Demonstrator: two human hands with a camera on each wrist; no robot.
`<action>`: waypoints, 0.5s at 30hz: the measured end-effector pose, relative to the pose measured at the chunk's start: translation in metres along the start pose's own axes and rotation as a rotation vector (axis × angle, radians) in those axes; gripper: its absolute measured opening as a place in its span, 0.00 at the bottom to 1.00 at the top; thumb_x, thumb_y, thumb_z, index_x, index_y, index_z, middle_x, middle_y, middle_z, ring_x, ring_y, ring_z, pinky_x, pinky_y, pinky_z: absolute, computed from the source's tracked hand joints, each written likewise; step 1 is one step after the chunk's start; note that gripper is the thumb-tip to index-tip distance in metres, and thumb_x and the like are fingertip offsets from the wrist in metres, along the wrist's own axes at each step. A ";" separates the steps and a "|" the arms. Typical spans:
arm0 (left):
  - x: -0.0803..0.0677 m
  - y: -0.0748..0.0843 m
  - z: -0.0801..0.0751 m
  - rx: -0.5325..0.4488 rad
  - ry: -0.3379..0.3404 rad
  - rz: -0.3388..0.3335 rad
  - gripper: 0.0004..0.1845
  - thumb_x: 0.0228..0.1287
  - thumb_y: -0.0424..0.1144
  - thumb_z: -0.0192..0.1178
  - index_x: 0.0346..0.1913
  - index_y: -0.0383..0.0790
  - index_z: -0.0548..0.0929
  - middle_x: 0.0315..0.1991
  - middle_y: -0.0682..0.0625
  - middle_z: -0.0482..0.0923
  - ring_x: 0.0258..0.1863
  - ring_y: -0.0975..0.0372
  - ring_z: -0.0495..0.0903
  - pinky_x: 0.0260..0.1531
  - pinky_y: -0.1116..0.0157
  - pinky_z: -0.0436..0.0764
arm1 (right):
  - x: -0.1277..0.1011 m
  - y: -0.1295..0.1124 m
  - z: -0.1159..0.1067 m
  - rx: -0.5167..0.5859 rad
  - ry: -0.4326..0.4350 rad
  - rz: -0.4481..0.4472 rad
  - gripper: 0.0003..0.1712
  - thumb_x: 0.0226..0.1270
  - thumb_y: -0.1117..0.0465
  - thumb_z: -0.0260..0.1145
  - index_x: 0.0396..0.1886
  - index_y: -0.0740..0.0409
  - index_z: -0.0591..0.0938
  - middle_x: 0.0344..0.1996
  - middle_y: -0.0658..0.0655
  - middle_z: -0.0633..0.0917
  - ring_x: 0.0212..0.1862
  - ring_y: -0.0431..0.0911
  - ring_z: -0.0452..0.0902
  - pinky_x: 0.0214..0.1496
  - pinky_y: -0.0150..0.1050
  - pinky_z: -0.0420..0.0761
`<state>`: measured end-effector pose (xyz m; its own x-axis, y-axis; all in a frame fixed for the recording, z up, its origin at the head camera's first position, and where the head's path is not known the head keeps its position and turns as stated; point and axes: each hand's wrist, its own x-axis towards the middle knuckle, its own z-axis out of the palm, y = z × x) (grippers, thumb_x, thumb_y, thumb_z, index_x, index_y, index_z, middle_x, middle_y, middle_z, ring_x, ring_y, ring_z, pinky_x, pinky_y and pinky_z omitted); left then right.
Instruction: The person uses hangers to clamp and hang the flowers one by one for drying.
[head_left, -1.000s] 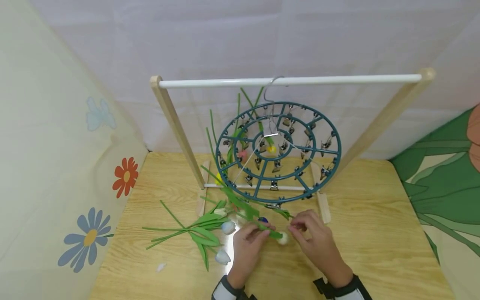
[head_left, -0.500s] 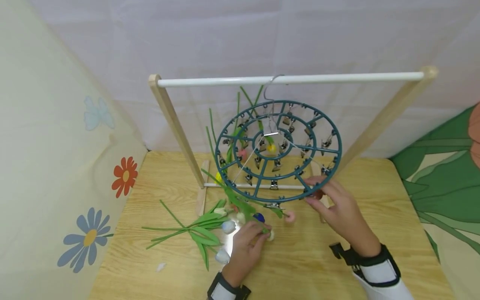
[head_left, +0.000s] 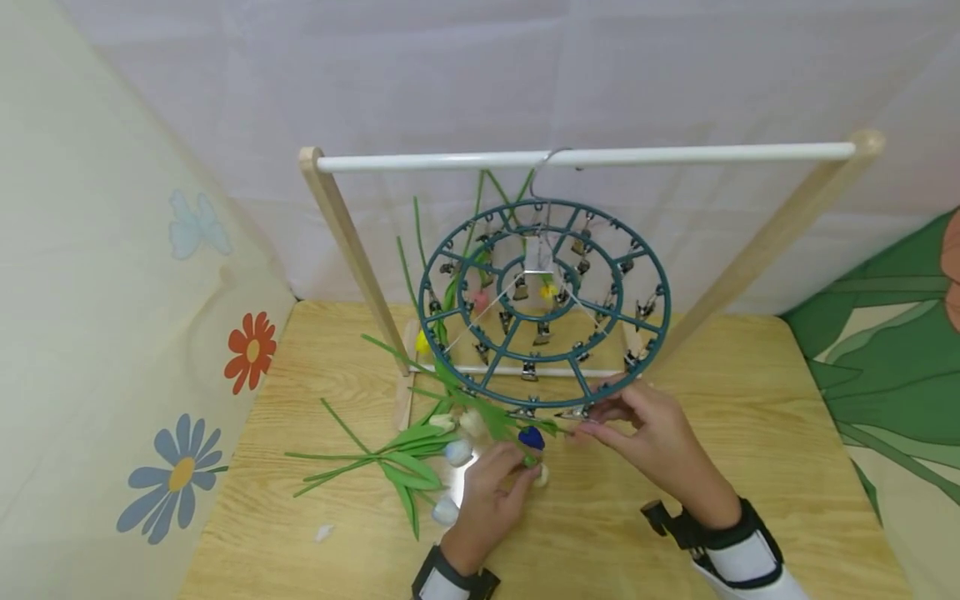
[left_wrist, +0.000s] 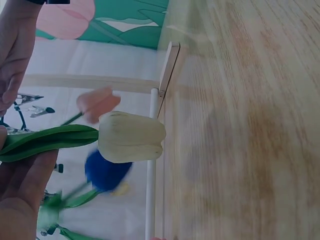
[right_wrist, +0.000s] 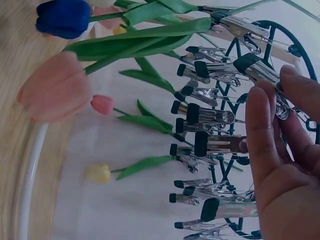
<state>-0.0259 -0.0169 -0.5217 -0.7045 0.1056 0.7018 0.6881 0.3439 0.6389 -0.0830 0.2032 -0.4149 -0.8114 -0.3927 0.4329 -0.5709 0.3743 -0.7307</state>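
Note:
My left hand (head_left: 489, 496) holds a white tulip (left_wrist: 131, 137) by its green stem and leaf, its bloom pointing toward the table in the left wrist view. At the near edge of a round green hanger (head_left: 540, 406), my right hand (head_left: 652, 442) pinches a metal clip (right_wrist: 257, 70) with a dark tip between thumb and fingers. Neighbouring clips hold a pink tulip (right_wrist: 55, 90) and a blue tulip (right_wrist: 62, 17), both hanging bloom down. Further back, a small pink tulip (right_wrist: 102, 105) and a yellow tulip (right_wrist: 97, 173) also hang from clips.
The hanger hooks over a white rod (head_left: 420, 162) between wooden posts (head_left: 352, 250). Left of my left hand, several pale tulips (head_left: 446, 510) lie on the table (head_left: 255, 500) with leafy stems crossed. A white scrap (head_left: 323, 532) lies nearby.
My right hand has left the white tulip, reached up to the hanger's near right edge, then slid left to a clip. The hanger has shifted slightly left. My left hand keeps the white tulip.

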 end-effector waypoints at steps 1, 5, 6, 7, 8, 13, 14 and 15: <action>0.000 0.000 0.000 0.003 -0.002 -0.009 0.10 0.57 0.24 0.71 0.39 0.37 0.83 0.39 0.47 0.87 0.35 0.61 0.87 0.43 0.76 0.85 | -0.001 -0.001 0.002 0.008 0.004 -0.005 0.29 0.40 0.83 0.80 0.45 0.65 0.83 0.38 0.57 0.86 0.38 0.35 0.85 0.41 0.25 0.87; -0.001 -0.001 -0.001 0.014 -0.006 -0.043 0.10 0.58 0.25 0.70 0.42 0.37 0.84 0.39 0.46 0.88 0.36 0.60 0.88 0.43 0.76 0.86 | -0.003 -0.002 0.009 0.038 0.012 -0.007 0.27 0.39 0.81 0.81 0.42 0.65 0.84 0.36 0.58 0.87 0.36 0.36 0.86 0.39 0.25 0.87; -0.002 -0.001 -0.001 0.014 -0.007 -0.050 0.11 0.58 0.25 0.70 0.43 0.36 0.84 0.40 0.46 0.88 0.37 0.59 0.88 0.43 0.76 0.86 | -0.004 -0.002 0.011 0.031 0.014 -0.001 0.26 0.39 0.79 0.82 0.41 0.64 0.85 0.35 0.57 0.87 0.35 0.36 0.85 0.38 0.25 0.87; -0.001 -0.002 -0.001 0.011 -0.007 -0.057 0.11 0.58 0.25 0.70 0.44 0.35 0.84 0.41 0.45 0.88 0.37 0.59 0.88 0.43 0.76 0.86 | -0.004 -0.002 0.014 0.023 0.021 0.003 0.25 0.39 0.78 0.83 0.40 0.62 0.85 0.34 0.56 0.88 0.34 0.36 0.84 0.37 0.24 0.86; -0.001 -0.003 -0.001 0.004 -0.008 -0.065 0.12 0.59 0.25 0.70 0.45 0.35 0.85 0.41 0.44 0.88 0.38 0.58 0.88 0.44 0.76 0.86 | -0.004 -0.002 0.016 0.017 0.028 0.004 0.24 0.39 0.76 0.83 0.39 0.61 0.86 0.34 0.55 0.88 0.32 0.36 0.84 0.36 0.24 0.85; 0.000 -0.006 -0.002 -0.020 0.012 -0.104 0.12 0.60 0.25 0.69 0.47 0.34 0.84 0.42 0.43 0.88 0.38 0.57 0.89 0.43 0.76 0.86 | -0.005 -0.001 0.029 0.051 0.081 -0.014 0.24 0.36 0.75 0.84 0.37 0.59 0.87 0.30 0.54 0.86 0.30 0.38 0.81 0.31 0.23 0.81; 0.000 -0.007 -0.003 -0.023 0.020 -0.107 0.12 0.60 0.24 0.69 0.47 0.34 0.84 0.42 0.43 0.88 0.38 0.56 0.89 0.42 0.76 0.87 | -0.004 -0.001 0.032 0.066 0.093 -0.021 0.24 0.36 0.76 0.84 0.36 0.60 0.87 0.29 0.54 0.86 0.30 0.38 0.81 0.30 0.23 0.80; 0.001 -0.008 -0.003 -0.025 0.029 -0.108 0.12 0.60 0.24 0.69 0.46 0.34 0.84 0.41 0.42 0.88 0.38 0.56 0.89 0.42 0.76 0.87 | -0.004 -0.001 0.034 0.088 0.100 -0.022 0.24 0.36 0.77 0.83 0.36 0.61 0.87 0.29 0.55 0.86 0.30 0.37 0.81 0.31 0.23 0.80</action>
<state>-0.0311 -0.0221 -0.5254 -0.7696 0.0418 0.6372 0.6130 0.3280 0.7188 -0.0752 0.1757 -0.4343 -0.8099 -0.3125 0.4964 -0.5789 0.2897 -0.7622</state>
